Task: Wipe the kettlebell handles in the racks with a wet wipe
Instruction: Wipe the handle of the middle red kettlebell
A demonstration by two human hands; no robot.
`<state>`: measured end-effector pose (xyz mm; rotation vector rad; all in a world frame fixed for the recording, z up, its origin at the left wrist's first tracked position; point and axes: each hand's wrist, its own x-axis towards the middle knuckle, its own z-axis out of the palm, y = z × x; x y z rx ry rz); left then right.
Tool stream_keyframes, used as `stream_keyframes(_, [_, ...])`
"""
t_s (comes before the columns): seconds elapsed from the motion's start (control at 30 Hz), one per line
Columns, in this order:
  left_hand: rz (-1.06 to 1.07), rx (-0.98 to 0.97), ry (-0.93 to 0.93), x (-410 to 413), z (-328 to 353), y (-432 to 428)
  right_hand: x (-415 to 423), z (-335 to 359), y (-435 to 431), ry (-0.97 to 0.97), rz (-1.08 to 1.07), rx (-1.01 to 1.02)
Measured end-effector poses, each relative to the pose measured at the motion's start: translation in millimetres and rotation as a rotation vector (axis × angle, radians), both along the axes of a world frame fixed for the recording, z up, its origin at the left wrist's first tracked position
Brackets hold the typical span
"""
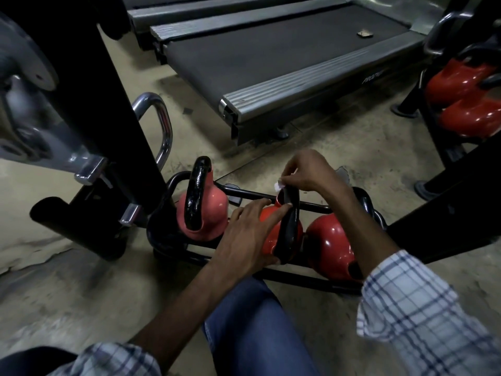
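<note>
Head view shows, at lower centre of the frame, the right hand (306, 175) pinching the wet wipe (278, 185) on the far top of the middle kettlebell handle (291, 229), whose black loop runs down-frame past the left hand (249, 234), resting straight-fingered against it.

Gym, head-camera view: the person wears a checked shirt and blue jeans. The right sleeve (423, 316), at 4 o'clock in the frame, is white, crossed by navy and paler blue lines in a broad windowpane check. Its edge ends partway up the forearm, leaving the arm bare down to the right hand (306, 172). The left sleeve (108, 359), at 7 o'clock, carries the same check, dimmer in shadow, and likewise stops well back from the left hand (249, 234). Mid-blue denim jeans (252, 329) fill 6 o'clock, with a pale stitched seam along the edge toward 9 o'clock.
</note>
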<state>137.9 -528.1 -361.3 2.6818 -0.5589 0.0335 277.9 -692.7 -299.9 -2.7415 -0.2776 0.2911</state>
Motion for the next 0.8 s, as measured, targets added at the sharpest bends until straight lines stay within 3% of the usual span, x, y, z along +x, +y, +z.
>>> stream_keyframes(0.17, [0.003,0.006,-0.017,-0.1,-1.4,0.4,19.7,12.5,38.7,0.233,0.235,-0.329])
stream_keyframes(0.27, [-0.002,0.002,-0.051,-0.8,-0.8,0.8,6.9,7.4,66.6,0.207,0.363,-0.539])
stream_keyframes(0.4, [0.002,-0.017,-0.068,-3.0,-1.8,1.4,-6.8,-2.4,82.1,0.174,0.464,-0.667])
stream_keyframes(0.6, [0.011,0.005,-0.031,-2.9,-4.7,0.8,10.5,15.4,68.6,0.166,0.326,-0.671])
stream_keyframes(0.8, [0.133,-0.066,-0.027,-9.3,-8.4,5.6,15.8,6.6,46.1,0.152,0.319,-0.531])
